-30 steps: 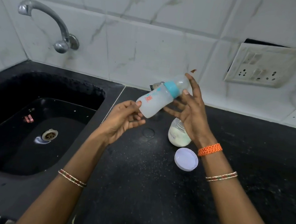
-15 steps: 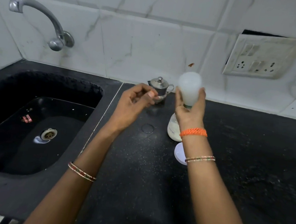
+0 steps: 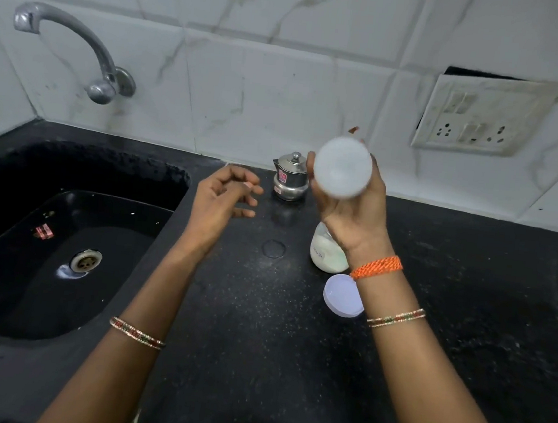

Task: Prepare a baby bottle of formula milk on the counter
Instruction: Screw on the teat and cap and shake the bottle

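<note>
My right hand point(image 3: 353, 209) grips the baby bottle point(image 3: 343, 167) in the air above the counter, its round white base turned toward me and blurred; the teal collar and teat are hidden behind it. My left hand point(image 3: 221, 194) hovers to its left with fingers loosely curled, holding nothing. Under my right wrist stands an open jar of white formula powder point(image 3: 326, 254), partly hidden by the wrist. Its white lid point(image 3: 341, 296) lies flat on the black counter point(image 3: 256, 346) in front of it.
A small lidded steel pot point(image 3: 290, 177) stands by the tiled wall behind my hands. A black sink point(image 3: 60, 250) with a drain fills the left, under a chrome tap point(image 3: 91, 50). A socket plate point(image 3: 484, 115) is on the wall at right.
My left hand let go of the bottle and drew back to the left. My right hand swung the bottle from tilted sideways to base-up toward me.
</note>
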Demonstrator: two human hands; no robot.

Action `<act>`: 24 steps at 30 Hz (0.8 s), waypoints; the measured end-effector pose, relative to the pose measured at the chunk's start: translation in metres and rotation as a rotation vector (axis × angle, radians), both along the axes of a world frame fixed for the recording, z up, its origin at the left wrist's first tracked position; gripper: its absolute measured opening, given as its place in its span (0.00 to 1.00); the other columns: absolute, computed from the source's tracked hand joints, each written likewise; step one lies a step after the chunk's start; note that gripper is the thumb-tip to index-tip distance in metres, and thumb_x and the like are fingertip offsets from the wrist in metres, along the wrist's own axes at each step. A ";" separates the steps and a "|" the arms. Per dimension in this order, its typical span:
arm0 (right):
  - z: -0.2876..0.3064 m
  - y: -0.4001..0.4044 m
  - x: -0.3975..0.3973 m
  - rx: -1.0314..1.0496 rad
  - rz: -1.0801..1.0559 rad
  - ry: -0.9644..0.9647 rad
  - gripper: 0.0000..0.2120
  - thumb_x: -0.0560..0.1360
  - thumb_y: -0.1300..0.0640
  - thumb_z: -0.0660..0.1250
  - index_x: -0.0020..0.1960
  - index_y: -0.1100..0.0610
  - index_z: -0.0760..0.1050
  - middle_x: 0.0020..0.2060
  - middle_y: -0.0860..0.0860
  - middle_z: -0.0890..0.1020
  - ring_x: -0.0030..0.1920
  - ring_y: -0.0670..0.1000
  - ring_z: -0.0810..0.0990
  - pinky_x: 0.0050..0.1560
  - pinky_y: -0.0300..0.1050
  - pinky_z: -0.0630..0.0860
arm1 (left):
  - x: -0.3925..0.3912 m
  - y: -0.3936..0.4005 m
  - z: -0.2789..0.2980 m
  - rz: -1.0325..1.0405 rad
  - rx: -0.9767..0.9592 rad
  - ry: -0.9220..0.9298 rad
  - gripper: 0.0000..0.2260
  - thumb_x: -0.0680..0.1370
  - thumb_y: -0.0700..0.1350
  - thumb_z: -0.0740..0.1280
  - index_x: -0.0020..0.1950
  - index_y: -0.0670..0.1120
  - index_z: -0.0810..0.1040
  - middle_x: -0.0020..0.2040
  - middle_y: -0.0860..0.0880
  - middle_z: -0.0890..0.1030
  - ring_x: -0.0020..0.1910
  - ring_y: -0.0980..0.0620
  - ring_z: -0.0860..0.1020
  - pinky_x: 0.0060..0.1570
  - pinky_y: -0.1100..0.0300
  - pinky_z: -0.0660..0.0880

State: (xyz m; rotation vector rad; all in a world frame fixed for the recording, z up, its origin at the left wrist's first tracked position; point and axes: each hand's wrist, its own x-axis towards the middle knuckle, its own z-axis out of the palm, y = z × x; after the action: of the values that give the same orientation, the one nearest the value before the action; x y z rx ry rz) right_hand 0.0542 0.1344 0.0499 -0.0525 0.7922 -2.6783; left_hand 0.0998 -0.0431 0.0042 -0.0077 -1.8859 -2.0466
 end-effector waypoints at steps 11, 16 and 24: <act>0.013 -0.003 -0.005 -0.029 -0.117 0.061 0.15 0.74 0.49 0.65 0.55 0.57 0.74 0.49 0.58 0.78 0.42 0.57 0.81 0.32 0.48 0.81 | 0.003 0.000 0.005 0.013 -0.002 -0.023 0.10 0.77 0.35 0.61 0.43 0.47 0.78 0.37 0.54 0.82 0.35 0.55 0.77 0.36 0.59 0.77; 0.019 0.004 -0.001 0.010 -0.119 -0.019 0.13 0.75 0.54 0.66 0.56 0.60 0.72 0.51 0.60 0.78 0.44 0.59 0.81 0.39 0.54 0.83 | 0.006 0.008 0.007 -0.012 -0.001 -0.028 0.10 0.77 0.34 0.61 0.43 0.47 0.78 0.38 0.52 0.81 0.35 0.54 0.76 0.37 0.58 0.77; 0.017 0.023 -0.014 0.000 -0.552 0.052 0.28 0.76 0.59 0.66 0.71 0.53 0.56 0.61 0.57 0.74 0.55 0.58 0.79 0.39 0.56 0.81 | 0.007 0.009 0.011 0.005 0.029 -0.015 0.10 0.77 0.34 0.61 0.43 0.46 0.78 0.38 0.51 0.82 0.35 0.54 0.76 0.37 0.57 0.77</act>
State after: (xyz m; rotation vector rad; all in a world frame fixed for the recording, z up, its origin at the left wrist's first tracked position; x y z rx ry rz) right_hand 0.0398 0.1575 0.0667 0.1145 0.9331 -3.2024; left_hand 0.1069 -0.0339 0.0152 0.0195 -1.8632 -2.0762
